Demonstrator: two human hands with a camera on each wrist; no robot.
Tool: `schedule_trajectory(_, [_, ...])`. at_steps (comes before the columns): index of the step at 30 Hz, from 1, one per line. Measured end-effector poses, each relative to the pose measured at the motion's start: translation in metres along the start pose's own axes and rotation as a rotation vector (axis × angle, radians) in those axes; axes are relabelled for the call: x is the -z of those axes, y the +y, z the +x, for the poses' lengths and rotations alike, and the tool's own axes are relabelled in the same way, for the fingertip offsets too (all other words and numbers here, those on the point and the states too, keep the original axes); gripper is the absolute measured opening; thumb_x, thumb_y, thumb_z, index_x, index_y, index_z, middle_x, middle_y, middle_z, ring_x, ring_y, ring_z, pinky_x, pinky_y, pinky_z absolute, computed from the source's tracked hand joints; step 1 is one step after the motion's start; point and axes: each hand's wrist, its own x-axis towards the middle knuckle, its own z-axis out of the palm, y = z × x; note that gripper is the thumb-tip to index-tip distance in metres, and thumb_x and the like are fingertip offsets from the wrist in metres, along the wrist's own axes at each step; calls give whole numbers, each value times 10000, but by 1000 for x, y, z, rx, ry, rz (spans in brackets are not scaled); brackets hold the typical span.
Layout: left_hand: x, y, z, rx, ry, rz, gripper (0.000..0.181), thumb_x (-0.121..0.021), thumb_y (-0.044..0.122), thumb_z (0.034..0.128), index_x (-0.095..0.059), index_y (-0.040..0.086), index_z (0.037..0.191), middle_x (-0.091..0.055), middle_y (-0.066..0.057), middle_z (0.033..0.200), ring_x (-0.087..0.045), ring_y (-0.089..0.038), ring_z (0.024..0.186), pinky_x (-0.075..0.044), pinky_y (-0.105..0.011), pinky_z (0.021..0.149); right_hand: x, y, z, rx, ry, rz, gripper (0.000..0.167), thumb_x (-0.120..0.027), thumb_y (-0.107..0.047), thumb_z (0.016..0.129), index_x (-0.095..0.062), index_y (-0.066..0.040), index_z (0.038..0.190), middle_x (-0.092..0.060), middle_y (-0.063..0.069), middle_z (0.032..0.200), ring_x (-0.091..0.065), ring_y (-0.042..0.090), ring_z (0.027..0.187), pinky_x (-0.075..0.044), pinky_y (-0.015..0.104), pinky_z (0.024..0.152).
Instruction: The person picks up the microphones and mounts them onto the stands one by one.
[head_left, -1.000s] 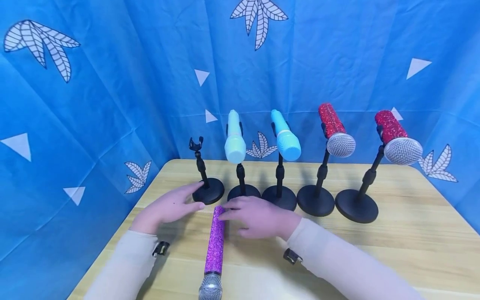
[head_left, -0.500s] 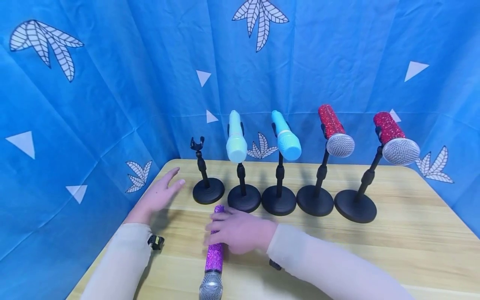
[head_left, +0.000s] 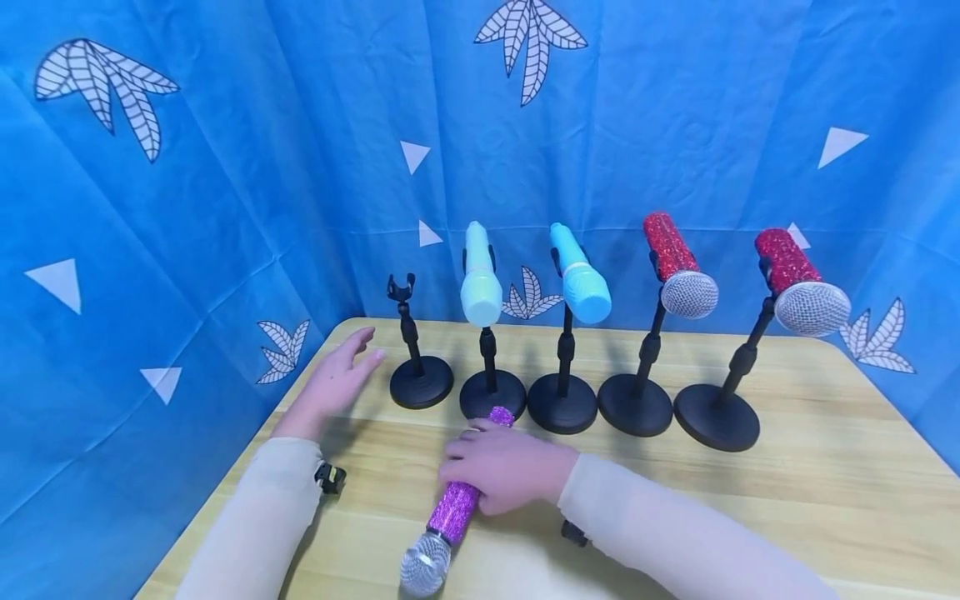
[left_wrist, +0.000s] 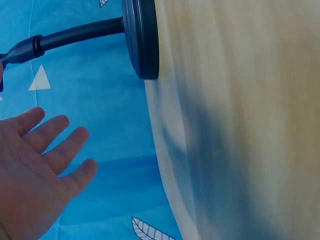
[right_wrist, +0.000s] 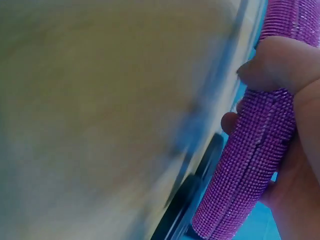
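Note:
My right hand [head_left: 510, 467] grips a glittery purple microphone [head_left: 454, 510] around its handle, the silver mesh head pointing toward the front of the table. In the right wrist view the thumb and fingers wrap the studded purple handle [right_wrist: 245, 155]. Left of the bare black microphone stand [head_left: 411, 333], my left hand [head_left: 333, 382] hovers with fingers spread, holding nothing. The left wrist view shows that open palm [left_wrist: 35, 175] apart from the stand's base [left_wrist: 142, 40]. Nothing sits in the stand's clip [head_left: 401, 288].
Along the back stand a pale green microphone [head_left: 480, 287], a light blue one [head_left: 583, 287], and two red glitter microphones [head_left: 667, 242] [head_left: 786, 257], each on a black stand. Blue cloth [head_left: 637, 108] hangs behind and left of the wooden table [head_left: 810, 483].
My right hand has moved onto the purple microphone, closed around it and turned it so its tail points right. My left hand has drawn back left from the bare stand's base.

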Motion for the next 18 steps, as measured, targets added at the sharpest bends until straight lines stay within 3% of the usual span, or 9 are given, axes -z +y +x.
schedule_trajectory(5, [-6,12,11,-18,-15,-55,804,-403,660,1005,-241,157,1611,-350,-159,1594,-382,-403,1414,-302,-602,1119,9,14,-15,-68,38,59,461,-809,-288,767,-614,-298,1184,-626,-130,1190,-579,110,1136,-368,396,1106])
schedule_trajectory(8, [-10,21,22,-34,-27,-111,793,-439,616,1017,-227,135,1611,-339,-115,1608,-394,-371,1414,-321,-569,1124,17,25,-26,-102,80,114,470,-790,-274,782,-627,-276,1223,-636,-120,1174,-578,95,1109,-398,385,1073])
schedule_trajectory(14, [-15,32,39,-43,-1,-211,790,-491,550,1027,-202,91,1603,-368,-163,1580,-417,-372,1397,-338,-550,1122,20,43,-42,-169,204,272,379,-763,-230,820,-622,-249,1170,-605,-129,1036,-562,56,917,-488,275,827])
schedule_trajectory(18, [-17,36,45,-31,48,-215,738,-472,535,1038,-259,78,1576,-432,-204,1519,-440,-374,1371,-343,-544,1118,21,49,-49,-244,223,403,346,-709,-176,876,-585,-186,1199,-582,-107,1018,-565,53,850,-506,233,724])
